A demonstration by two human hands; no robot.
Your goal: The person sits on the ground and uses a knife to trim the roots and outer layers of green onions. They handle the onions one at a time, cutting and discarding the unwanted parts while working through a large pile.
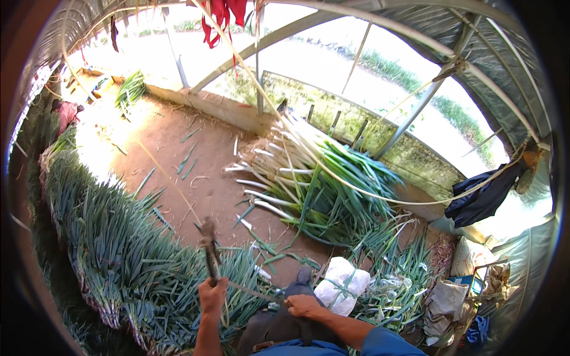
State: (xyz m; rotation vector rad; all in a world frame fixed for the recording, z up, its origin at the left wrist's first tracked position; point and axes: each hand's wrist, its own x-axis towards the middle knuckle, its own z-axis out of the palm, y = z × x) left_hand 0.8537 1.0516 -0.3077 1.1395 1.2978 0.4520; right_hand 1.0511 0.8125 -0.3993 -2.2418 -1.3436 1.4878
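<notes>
My left hand (pixel 212 294) is closed around the lower end of a dark, rod-like handle (pixel 211 262). Its upper end is blurred, and a thin cord (pixel 171 182) meets it there. From my left hand a narrow pale strip (pixel 254 291), a cord or a thin rod, slants to my right hand (pixel 303 306), which grips its end in front of my dark trousers. Trimmed long green onions (pixel 329 191) with white stems lie piled ahead. Bundled green onions (pixel 120 222) stand packed along the left. Beside my right hand is a white plastic-wrapped bundle (pixel 343 285) tied with a green strip.
A pale rope (pixel 365 191) sags across the view from overhead. Cut leaves (pixel 392 285) and plastic scraps litter the right. Sacks (pixel 445 307) and a dark cloth (pixel 483 196) are farther right. Low wall (pixel 209 107) and metal frame poles border the soil floor. Pink cloth (pixel 68 116) shows far left.
</notes>
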